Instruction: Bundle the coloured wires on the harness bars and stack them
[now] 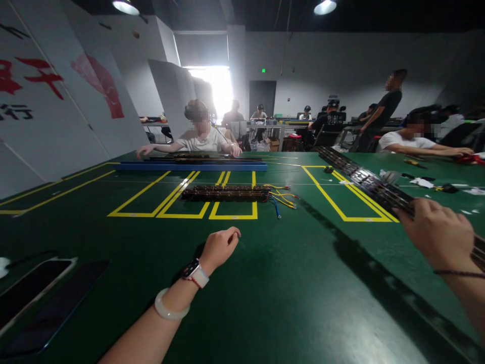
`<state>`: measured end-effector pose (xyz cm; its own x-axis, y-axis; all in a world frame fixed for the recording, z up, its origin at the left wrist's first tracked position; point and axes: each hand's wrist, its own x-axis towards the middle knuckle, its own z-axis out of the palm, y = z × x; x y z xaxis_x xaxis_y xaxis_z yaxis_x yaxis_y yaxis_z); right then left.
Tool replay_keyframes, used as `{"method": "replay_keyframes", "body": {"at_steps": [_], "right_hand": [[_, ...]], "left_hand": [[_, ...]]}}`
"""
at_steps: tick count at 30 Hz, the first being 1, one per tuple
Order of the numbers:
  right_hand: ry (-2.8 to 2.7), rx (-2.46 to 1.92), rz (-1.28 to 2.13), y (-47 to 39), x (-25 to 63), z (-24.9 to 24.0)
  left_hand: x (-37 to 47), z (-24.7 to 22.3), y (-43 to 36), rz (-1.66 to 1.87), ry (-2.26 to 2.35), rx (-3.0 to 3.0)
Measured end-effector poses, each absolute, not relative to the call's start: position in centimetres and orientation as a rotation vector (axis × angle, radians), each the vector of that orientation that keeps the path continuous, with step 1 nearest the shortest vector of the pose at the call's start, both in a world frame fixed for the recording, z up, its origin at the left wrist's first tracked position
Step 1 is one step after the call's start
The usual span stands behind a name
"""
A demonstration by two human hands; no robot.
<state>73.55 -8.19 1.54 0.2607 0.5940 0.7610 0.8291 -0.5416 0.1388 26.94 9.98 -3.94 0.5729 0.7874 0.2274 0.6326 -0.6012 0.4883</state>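
Green tabletop (280, 298) fills the lower frame, marked with yellow tape (235, 217) in rectangles across the middle.

Right hand (441, 235), at the right edge: fingers clamped around the near part of a long dark strip (366, 179). Strip runs slantwise from the right edge up toward the upper right of centre, copper-toned lines along it; its shadow (354, 258) lies apart from it, lower on the green. Dark cord (458, 273) circles the wrist.

Left hand (220, 247), just below centre: fingers curled in together, back of the hand upward, near the table surface. Watch (191, 269) at the wrist, pale bangle (170, 307) further up the forearm.

Mid-frame, beyond the left hand and apart from it: a shorter dark bundle (227, 193), lying crosswise over the tape lines. Yellow leads (285, 197) and a blue lead (278, 215) fan from its right end, tipped with lugs.

Further back, left of centre: a blue rail (193, 167), dark strips (189, 157) along it. Co-worker in a pale shirt (206, 139) sits behind, arms spread.

Lower left corner: two phone-like slabs, one pale-edged (30, 285), one dark (56, 308), side by side.
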Motion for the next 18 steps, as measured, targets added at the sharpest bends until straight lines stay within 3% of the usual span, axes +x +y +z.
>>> {"method": "replay_keyframes", "body": {"at_steps": [5, 12, 18], "right_hand": [[-1.598, -2.051, -1.154, -3.4, 65.6, 4.0], [-2.056, -1.796, -0.419, 4.9, 52.8, 1.5], [-2.259, -1.683, -0.073, 10.2, 43.5, -0.8]], "left_hand": [[26.9, -4.2, 9.9, 0.652, 1.063, 2.670], [27.4, -4.7, 9.5, 1.056, 0.703, 2.984], [27.3, -4.6, 9.1, 1.397, 0.493, 2.971]]}}
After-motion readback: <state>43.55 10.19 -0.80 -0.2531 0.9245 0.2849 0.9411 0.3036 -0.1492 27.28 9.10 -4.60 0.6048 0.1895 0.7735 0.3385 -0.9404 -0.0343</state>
